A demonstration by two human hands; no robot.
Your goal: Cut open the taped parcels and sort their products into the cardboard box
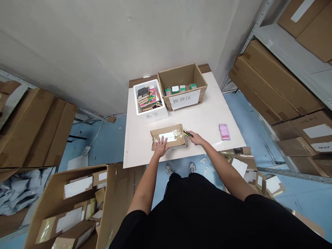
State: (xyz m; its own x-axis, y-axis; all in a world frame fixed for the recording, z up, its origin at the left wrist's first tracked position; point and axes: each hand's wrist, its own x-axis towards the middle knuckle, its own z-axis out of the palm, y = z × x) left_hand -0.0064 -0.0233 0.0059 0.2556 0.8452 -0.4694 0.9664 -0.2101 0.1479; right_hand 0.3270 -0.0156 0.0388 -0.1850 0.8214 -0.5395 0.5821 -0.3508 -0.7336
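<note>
At the far edge of the white table [207, 117], an open cardboard box [181, 74] holds small green-and-white packages [175, 90], and a white foam box [137, 100] holds stacked booklets [147, 98], their covers too blurred to read. Nearer the table's front edge, the left hand [161, 146] lies spread on a taped cardboard parcel [168, 137]; the right hand [195, 138] pinches a yellow-and-black utility knife [188, 134], its blade too small to make out.

A taped parcel [168, 132] lies on the table [207, 121].

Left hand [161, 146] on parcel [171, 134], right hand [195, 138] gripping cutter [188, 134]
</note>
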